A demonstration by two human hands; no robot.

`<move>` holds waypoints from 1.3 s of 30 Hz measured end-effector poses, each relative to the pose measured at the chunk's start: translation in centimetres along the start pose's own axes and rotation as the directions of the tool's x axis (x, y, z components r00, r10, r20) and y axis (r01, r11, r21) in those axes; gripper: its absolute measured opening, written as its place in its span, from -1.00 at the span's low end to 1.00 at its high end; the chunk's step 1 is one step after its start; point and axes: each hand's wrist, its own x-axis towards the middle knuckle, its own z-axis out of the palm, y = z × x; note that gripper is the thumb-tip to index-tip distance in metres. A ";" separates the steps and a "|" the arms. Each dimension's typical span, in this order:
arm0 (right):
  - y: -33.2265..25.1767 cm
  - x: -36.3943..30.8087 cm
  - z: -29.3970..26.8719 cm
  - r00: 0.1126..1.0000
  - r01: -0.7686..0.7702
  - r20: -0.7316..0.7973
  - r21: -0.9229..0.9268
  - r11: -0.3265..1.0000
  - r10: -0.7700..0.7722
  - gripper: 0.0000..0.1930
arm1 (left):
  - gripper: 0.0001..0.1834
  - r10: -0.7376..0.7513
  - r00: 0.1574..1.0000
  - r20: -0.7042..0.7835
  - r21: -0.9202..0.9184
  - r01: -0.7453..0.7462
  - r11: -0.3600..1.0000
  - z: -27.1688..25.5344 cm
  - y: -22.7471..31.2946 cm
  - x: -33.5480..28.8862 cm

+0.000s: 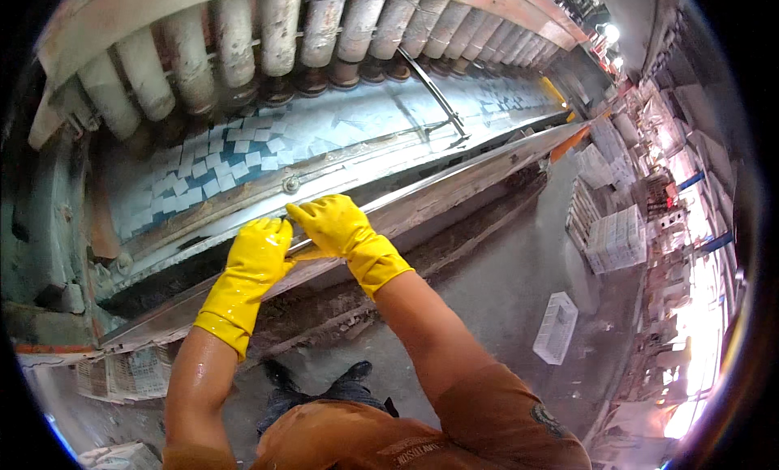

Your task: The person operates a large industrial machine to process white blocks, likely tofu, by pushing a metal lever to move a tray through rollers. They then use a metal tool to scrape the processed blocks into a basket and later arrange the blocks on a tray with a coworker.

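Both my hands wear wet yellow rubber gloves and meet over the near rail of a long machine. My left hand (258,255) has its fingers curled and pressed together beside the metal ledge (357,178). Close against it, my right hand (333,227) is bent down with its fingertips pinched near the left fingertips. Whatever lies between the fingers is too small or hidden to make out. Beyond my hands, many small pale square tiles (223,168) lie scattered on the wet bluish bed (324,117) of the machine.
A row of thick grey cylinders (235,44) hangs over the bed. A dark metal bar (434,93) slants across it. White plastic crates (617,239) stand at the right, and one crate (556,328) lies on the grey floor (487,283). More crates (130,374) sit at lower left.
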 end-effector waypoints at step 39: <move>-31.4 -73.5 -0.6 -0.598 -0.251 0.573 0.531 -0.809 0.561 -0.76 | -0.11 -0.265 0.826 -0.498 0.351 0.472 0.809 4.9 8.2 2.3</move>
